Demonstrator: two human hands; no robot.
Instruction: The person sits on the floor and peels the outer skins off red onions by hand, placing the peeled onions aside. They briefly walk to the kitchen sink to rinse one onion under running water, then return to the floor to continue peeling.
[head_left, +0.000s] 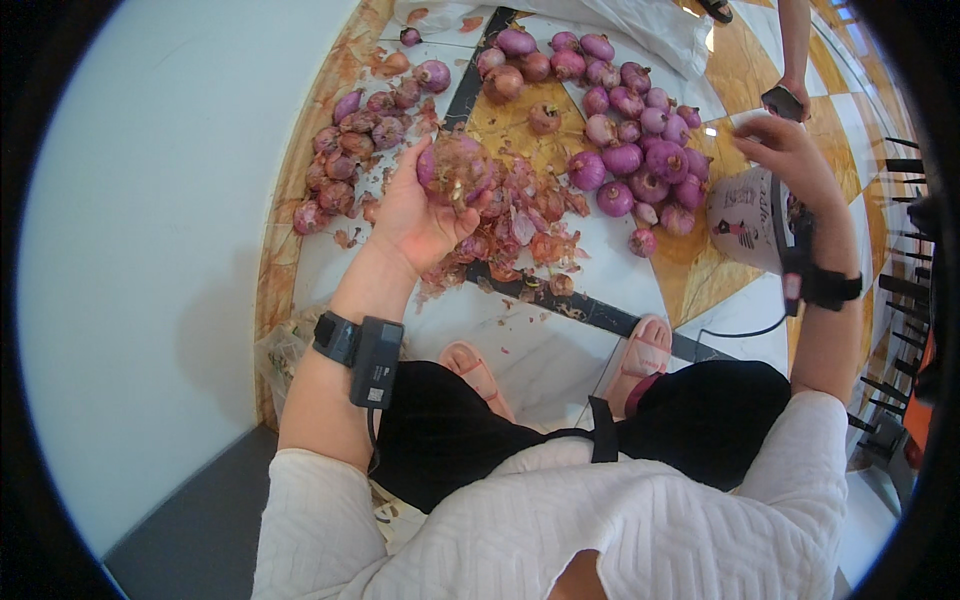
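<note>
My left hand (427, 232) holds a large purple onion (459, 166) with brown, fibrous roots and a pale shoot or root tip facing me. Directly behind and below it lies a heap of loose papery onion skins (529, 217) on the floor. Over at the right, my right hand (784, 150) is raised above a white printed bucket (739, 217). Its fingers are bent and apart, with nothing visible in them. Many smooth purple onions (649, 161) are gathered between the skins and the bucket. Rougher onions with dry skin (349, 150) lie along the wall side.
A white wall (172, 187) stands close on my left. A white sack (637, 30) lies at the far side. Another person's hand (799, 94) holds a phone-like dark object (782, 103) beyond my right hand. A clear plastic bag (281, 360) rests near my left elbow.
</note>
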